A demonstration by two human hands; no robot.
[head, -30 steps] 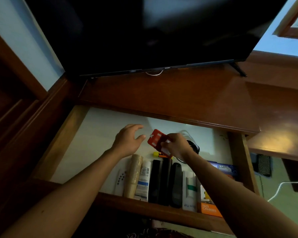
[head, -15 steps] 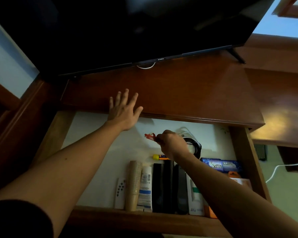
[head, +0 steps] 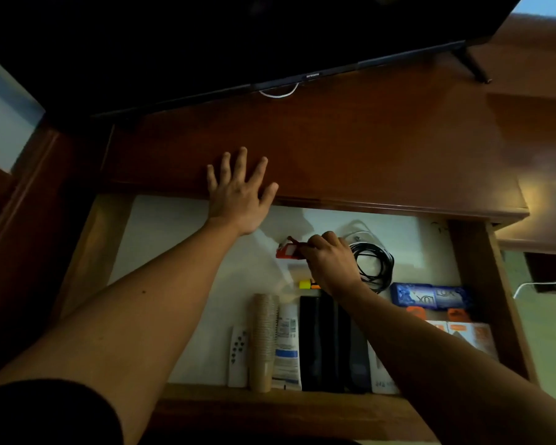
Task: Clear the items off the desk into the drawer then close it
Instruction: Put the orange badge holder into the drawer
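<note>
- Head view: the left hand (head: 238, 194) lies flat, fingers spread, on the front edge of the wooden desk (head: 366, 149).
- The right hand (head: 329, 261) pinches a small red packet (head: 287, 251) low inside the open drawer (head: 472, 268), beside a coiled black cable (head: 374, 264).
- Paper cups (head: 264, 335) lie near the drawer's front.

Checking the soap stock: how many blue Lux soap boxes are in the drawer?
2. The first blue Lux soap box and the second blue Lux soap box lie end to end near the wooden drawer's right wall. Others may be hidden.
</note>
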